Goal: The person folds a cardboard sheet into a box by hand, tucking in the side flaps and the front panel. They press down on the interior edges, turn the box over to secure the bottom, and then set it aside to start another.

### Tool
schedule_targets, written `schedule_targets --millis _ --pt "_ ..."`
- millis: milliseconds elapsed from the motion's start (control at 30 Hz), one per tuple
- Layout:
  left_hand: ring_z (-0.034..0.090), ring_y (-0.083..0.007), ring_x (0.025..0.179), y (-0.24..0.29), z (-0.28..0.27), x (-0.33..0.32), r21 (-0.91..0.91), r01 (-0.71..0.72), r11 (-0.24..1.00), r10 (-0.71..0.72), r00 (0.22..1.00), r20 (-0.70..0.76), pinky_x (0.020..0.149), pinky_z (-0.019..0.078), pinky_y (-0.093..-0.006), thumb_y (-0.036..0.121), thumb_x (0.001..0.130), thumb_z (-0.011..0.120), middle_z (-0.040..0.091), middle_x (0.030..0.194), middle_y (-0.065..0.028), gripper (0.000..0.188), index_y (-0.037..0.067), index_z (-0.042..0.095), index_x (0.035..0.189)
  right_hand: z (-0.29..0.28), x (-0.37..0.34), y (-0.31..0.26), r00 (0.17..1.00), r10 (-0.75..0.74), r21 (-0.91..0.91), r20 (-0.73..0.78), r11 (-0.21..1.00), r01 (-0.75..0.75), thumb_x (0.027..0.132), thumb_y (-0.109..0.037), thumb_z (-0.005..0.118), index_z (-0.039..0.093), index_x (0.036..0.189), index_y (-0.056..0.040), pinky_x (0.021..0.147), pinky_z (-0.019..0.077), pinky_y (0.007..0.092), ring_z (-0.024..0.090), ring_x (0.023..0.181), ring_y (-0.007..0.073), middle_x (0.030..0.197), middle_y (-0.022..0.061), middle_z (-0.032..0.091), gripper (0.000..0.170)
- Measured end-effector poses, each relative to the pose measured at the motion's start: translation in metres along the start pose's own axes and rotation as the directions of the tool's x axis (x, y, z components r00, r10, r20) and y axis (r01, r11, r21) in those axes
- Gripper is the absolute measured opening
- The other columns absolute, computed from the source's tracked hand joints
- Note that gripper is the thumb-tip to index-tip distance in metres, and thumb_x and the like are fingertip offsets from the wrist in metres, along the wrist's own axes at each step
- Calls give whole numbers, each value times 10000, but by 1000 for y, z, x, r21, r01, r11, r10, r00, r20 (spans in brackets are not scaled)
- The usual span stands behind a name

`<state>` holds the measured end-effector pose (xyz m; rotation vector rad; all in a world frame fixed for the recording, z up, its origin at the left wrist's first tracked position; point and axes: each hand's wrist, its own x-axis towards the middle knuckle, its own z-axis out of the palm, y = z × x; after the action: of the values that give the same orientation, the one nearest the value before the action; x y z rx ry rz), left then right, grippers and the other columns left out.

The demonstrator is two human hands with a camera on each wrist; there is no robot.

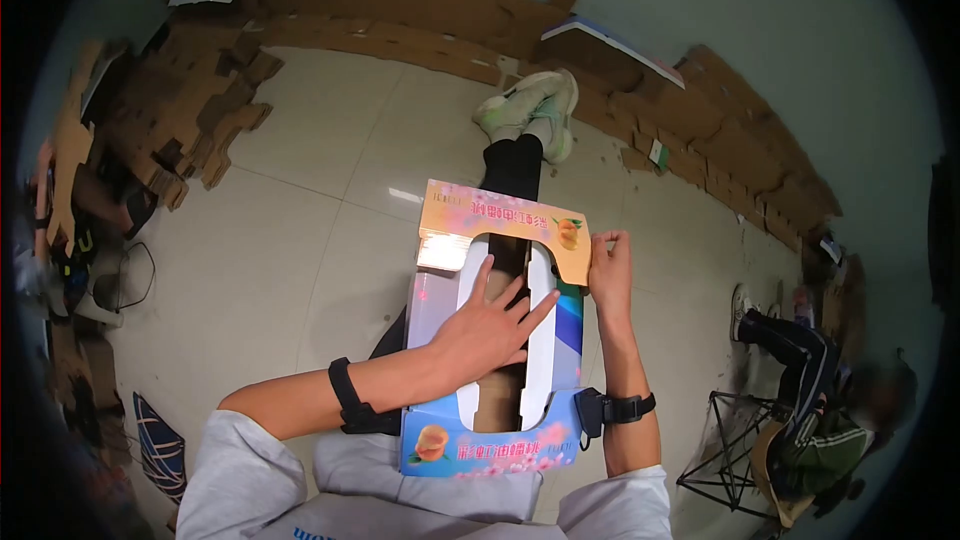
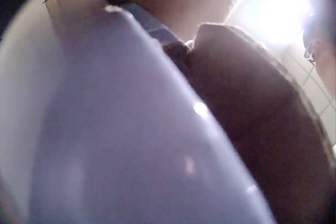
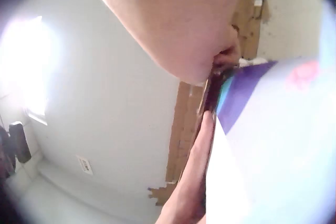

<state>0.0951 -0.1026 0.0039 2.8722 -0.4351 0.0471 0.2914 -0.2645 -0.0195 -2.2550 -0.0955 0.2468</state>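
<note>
A printed cardboard fruit box (image 1: 430,320) with peach pictures and a large cut-out window lies across the person's lap. White inner flaps (image 1: 540,350) border the window. My left hand (image 1: 480,340) reaches over the opening from the left, its fingers spread and the fingertips at the right-hand flap. At the far right corner, my right hand (image 1: 611,275) has curled fingers and grips the box's edge. In the right wrist view, the right hand (image 3: 231,50) meets the box edge, its fingertips partly hidden. The box's pale side (image 2: 121,129) fills much of the left wrist view.
Flattened cardboard (image 1: 380,0) lines the wall and lies piled at the left (image 1: 190,90). The person's outstretched shoes (image 1: 530,110) rest on the tiled floor (image 1: 320,150). Another person (image 1: 810,370) sits at the right beside a black-framed folding stool (image 1: 735,440). A patterned cushion-like item (image 1: 160,450) is at lower left.
</note>
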Motion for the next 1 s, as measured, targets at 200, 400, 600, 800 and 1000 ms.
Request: schedule_targets --millis 200,400,600,800,1000 --pt "578 -313 1413 -2 -1 -2 -148 -48 988 51 999 14 1237 392 -509 515 957 751 661 1419 -182 1001 29 307 1712 12 -13 9 950 -308 -213 -52 933 291 1165 -242 516 542 1171 23 753 542 551 713 874 533 908 322 726 266" --pt "578 -330 1407 -3 -7 -1 -136 -75 988 74 997 -17 1210 420 -464 494 943 772 654 1414 -205 999 15 327 1698 -18 -17 -34 970 -221 -297 98 924 240 1152 -357 546 643 1026 48 749 541 540 725 863 499 890 317 725 435" --pt "574 -350 1412 -3 -2 2 -140 -107 984 102 994 -42 1295 366 -463 508 921 784 645 1401 -223 1036 -5 319 1691 -23 -9 -40 992 -65 -287 112 953 95 1118 -418 610 660 1017 44 706 542 437 712 733 297 837 215 738 475" --pt "553 -351 1453 -4 -6 2 -79 -148 986 151 988 33 1335 327 -446 540 939 748 636 1429 -227 1075 -82 271 1675 -12 -9 -21 990 -120 -127 67 984 128 1132 -362 570 638 1007 50 749 535 493 694 786 444 868 287 706 436" --pt "527 -363 1488 -4 -5 1 -130 -125 984 131 990 42 1336 332 -440 513 968 727 606 1466 -266 1017 -82 289 1667 -3 -17 -26 981 -178 -197 80 962 191 1162 -307 484 602 1094 36 837 528 572 692 968 549 989 338 721 369"
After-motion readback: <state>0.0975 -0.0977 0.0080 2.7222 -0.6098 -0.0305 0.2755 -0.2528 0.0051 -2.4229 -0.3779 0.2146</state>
